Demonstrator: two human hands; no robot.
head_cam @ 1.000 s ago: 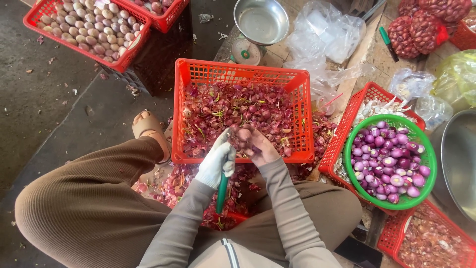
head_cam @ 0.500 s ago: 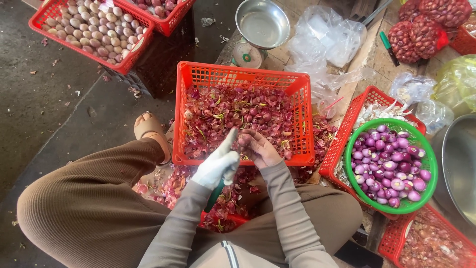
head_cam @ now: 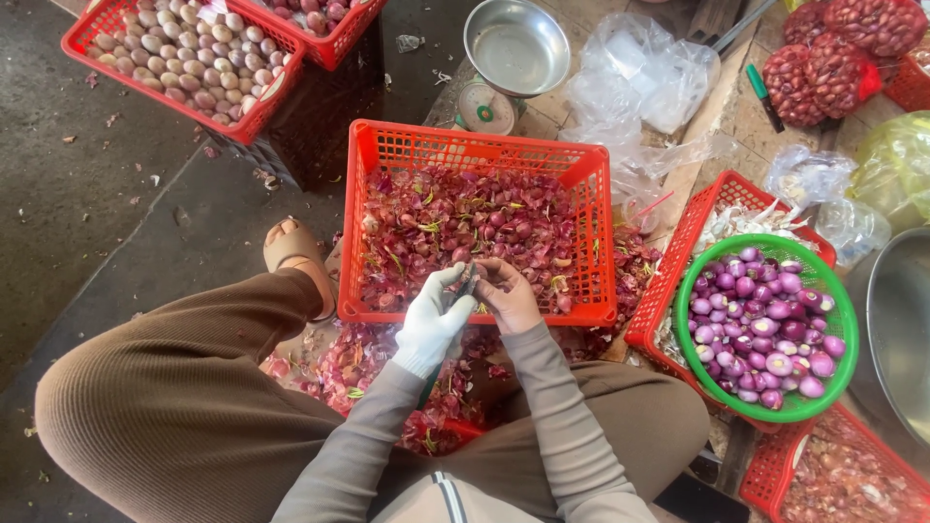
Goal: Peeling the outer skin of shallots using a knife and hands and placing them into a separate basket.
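Note:
My left hand point(head_cam: 434, 315), in a white glove, and my bare right hand point(head_cam: 511, 292) meet over the front rim of a red plastic crate point(head_cam: 484, 147). The crate is full of reddish shallot skins and scraps. Both hands pinch a small dark shallot point(head_cam: 471, 281) between their fingertips. Whether the gloved hand also holds a blade is hidden. My grey sleeves and brown trousers fill the lower part of the view.
To the right, a green colander point(head_cam: 775, 244) of peeled purple shallots rests on a red basket point(head_cam: 678, 261). At the far side stand a scale with a metal pan point(head_cam: 513, 44), plastic bags point(head_cam: 644, 77), a crate of pale shallots point(head_cam: 165, 58) and mesh sacks point(head_cam: 833, 48). A metal basin point(head_cam: 901, 329) is at the right edge.
A green handle hung below my gloved hand a second ago; it no longer shows. Both hands stay together at the crate's front rim, working the shallot.

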